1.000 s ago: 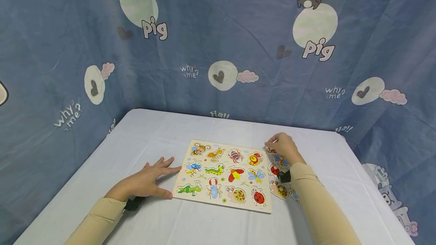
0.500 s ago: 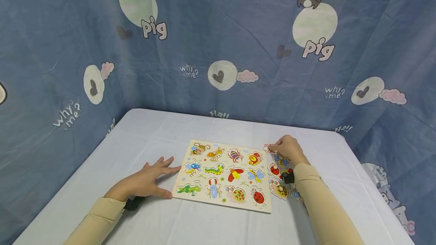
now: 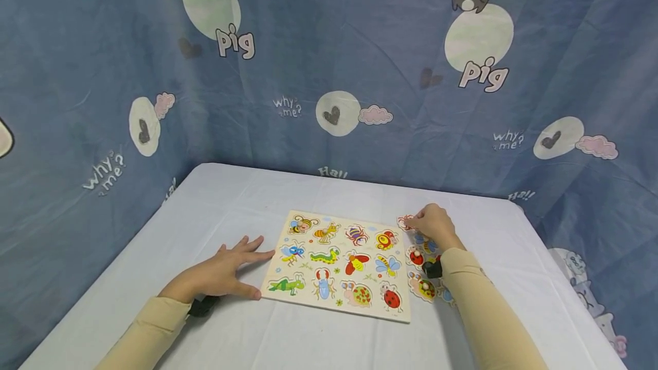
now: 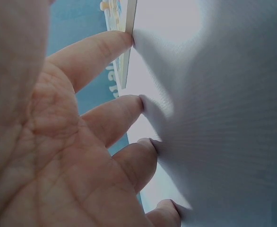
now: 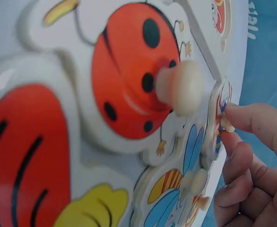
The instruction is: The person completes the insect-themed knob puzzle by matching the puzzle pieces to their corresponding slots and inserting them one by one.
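Note:
A wooden peg puzzle board [image 3: 298,300] with several printed insects lies on the white table. My left hand [image 3: 218,273] rests with spread fingers at its left side; in the left wrist view one fingertip [image 4: 124,39] touches the board's edge, and others press on the cloth. Beyond the board's top right corner, my right hand [image 3: 436,227] pinches a spider-like puzzle piece [image 3: 403,221] with reddish legs. The right wrist view has thumb and forefinger at its small wooden knob [image 5: 227,125]; the fingers hide part of this piece.
Loose knobbed pieces lie right of the board: a ladybug piece [image 3: 415,257], a snail piece [image 3: 423,287] and a striped, blue-winged insect piece [image 5: 164,194]. Some overlap or sit partly under the right forearm [image 3: 485,307]. A blue printed curtain [image 3: 288,159] hangs behind the table.
My right hand has shifted slightly right from a second ago, and more of the spider-like piece shows. Over the last half second it has hardly moved. The left hand has stayed put.

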`<state>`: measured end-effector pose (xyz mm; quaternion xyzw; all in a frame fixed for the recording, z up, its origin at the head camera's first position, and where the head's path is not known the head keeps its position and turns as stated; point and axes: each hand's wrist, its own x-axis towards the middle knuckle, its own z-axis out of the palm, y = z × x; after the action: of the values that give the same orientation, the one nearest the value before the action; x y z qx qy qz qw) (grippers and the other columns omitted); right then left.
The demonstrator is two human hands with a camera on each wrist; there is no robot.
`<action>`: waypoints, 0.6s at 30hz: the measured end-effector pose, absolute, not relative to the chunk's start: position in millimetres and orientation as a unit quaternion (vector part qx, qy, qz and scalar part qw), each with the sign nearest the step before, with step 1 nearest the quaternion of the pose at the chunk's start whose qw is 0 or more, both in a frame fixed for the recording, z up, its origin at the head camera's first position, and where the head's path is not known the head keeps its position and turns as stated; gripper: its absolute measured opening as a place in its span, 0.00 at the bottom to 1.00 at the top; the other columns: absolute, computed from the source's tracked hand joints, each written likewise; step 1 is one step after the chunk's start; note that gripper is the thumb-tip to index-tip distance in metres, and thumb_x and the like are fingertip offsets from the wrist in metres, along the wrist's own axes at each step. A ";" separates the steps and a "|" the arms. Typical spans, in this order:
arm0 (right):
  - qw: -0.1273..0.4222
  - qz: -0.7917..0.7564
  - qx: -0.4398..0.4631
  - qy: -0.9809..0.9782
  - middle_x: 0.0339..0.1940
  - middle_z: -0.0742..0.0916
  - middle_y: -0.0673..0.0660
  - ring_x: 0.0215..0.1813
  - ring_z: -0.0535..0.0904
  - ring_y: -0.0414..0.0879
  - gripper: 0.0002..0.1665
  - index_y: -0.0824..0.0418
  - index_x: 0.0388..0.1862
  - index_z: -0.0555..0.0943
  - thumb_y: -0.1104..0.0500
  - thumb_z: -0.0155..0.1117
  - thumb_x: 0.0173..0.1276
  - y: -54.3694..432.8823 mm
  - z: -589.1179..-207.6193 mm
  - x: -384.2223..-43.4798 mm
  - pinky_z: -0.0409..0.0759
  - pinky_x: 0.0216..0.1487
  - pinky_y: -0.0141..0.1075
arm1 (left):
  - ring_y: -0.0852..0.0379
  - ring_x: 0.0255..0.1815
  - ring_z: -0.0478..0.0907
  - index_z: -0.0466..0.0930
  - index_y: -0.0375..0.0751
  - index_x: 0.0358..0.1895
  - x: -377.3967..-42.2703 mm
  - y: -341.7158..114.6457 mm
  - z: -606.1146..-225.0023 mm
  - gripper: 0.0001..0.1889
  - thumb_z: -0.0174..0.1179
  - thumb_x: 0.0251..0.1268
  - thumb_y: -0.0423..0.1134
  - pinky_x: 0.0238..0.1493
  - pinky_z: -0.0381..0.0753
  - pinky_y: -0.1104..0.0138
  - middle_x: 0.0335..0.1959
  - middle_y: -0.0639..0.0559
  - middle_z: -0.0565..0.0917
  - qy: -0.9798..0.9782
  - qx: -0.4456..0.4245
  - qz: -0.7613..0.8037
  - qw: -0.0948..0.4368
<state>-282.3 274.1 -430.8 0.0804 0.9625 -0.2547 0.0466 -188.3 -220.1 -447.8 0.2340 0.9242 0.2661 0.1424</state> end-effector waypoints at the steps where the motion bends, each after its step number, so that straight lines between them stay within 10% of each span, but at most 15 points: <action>1: 0.045 -0.258 0.082 0.962 0.15 0.79 0.49 0.20 0.73 0.42 0.20 0.60 0.25 0.85 0.48 0.75 0.71 273.4 -430.6 -283.0 0.70 0.24 0.34 | 0.22 0.88 0.44 0.75 0.53 0.78 -188.9 -220.1 -447.9 0.49 0.83 0.50 0.58 0.76 0.37 0.17 0.88 0.35 0.57 0.924 0.235 0.266 0.143; 18: 0.001 -0.251 0.048 0.967 0.33 0.87 0.56 0.33 0.79 0.47 0.12 0.64 0.40 0.87 0.54 0.74 0.72 260.7 -429.3 -289.4 0.75 0.32 0.36 | 0.21 0.87 0.44 0.76 0.54 0.78 -187.3 -218.0 -446.6 0.49 0.83 0.49 0.59 0.75 0.37 0.17 0.88 0.35 0.57 0.924 0.235 0.266 0.138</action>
<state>-289.4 260.7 -429.3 0.0484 0.9668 -0.2509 0.0005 -187.3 -218.0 -446.6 0.2355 0.9245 0.2659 0.1385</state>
